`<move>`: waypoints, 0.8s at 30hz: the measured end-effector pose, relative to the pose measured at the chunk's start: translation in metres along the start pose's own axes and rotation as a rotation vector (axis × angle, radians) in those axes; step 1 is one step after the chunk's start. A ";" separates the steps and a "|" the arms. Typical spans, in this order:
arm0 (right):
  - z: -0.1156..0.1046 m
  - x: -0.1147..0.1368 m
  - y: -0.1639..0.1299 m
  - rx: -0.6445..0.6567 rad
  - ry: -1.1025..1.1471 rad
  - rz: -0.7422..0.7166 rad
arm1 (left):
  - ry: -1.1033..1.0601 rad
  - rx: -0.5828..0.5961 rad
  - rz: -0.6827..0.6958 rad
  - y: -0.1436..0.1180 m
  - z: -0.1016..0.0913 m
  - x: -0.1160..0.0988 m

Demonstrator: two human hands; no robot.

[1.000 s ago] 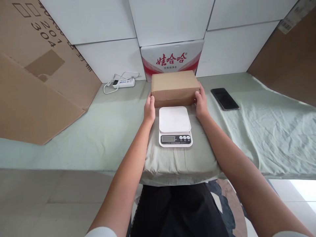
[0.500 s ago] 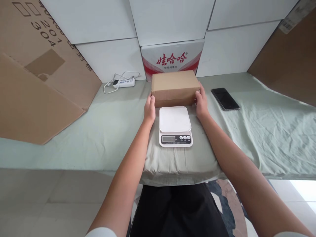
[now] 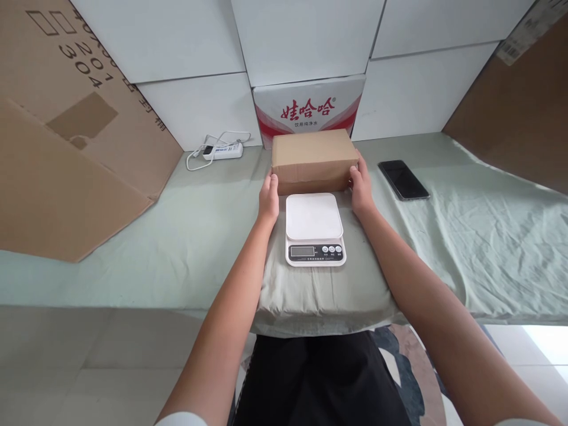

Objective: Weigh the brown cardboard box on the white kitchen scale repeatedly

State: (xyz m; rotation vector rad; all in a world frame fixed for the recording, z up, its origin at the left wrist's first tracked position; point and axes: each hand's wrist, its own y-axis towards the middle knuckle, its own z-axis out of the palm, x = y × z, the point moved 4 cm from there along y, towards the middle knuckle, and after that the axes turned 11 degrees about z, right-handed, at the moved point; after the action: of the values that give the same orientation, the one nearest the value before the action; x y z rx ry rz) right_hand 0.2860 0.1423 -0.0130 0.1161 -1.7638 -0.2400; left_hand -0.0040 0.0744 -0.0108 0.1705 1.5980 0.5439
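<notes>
A plain brown cardboard box (image 3: 314, 160) rests on the pale green cloth just behind a white digital kitchen scale (image 3: 315, 228). My left hand (image 3: 268, 198) presses against the box's left end and my right hand (image 3: 361, 190) against its right end, so both hands grip it between them. The scale's platform is bare and its display and buttons face me. My fingertips are hidden behind the box's ends.
A black phone (image 3: 403, 180) lies to the right of the box. A white power strip with its cord (image 3: 218, 150) sits at the back left. A red-and-white printed carton (image 3: 309, 107) stands behind the box against white blocks. Large cardboard sheets (image 3: 66, 136) lean at left and right.
Nothing has visibly moved apart from a slight shift of the camera; both hands stay on the ends of the box.
</notes>
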 end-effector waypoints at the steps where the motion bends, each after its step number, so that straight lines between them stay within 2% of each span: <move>1: 0.000 0.000 0.000 0.000 -0.001 0.003 | 0.003 -0.009 -0.001 0.000 0.000 -0.001; 8: 0.000 -0.002 0.000 -0.009 0.058 0.033 | -0.010 -0.012 -0.018 -0.001 0.000 -0.004; 16: 0.000 -0.003 0.002 -0.001 -0.036 -0.015 | -0.014 -0.009 -0.003 -0.001 0.001 -0.005; 24: 0.002 0.003 -0.002 -0.016 0.072 0.047 | -0.006 -0.020 -0.018 0.000 0.000 -0.003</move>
State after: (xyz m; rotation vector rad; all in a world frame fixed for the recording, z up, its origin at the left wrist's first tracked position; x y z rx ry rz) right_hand 0.2838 0.1404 -0.0113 0.0713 -1.6908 -0.2133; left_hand -0.0031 0.0730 -0.0078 0.1430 1.5866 0.5446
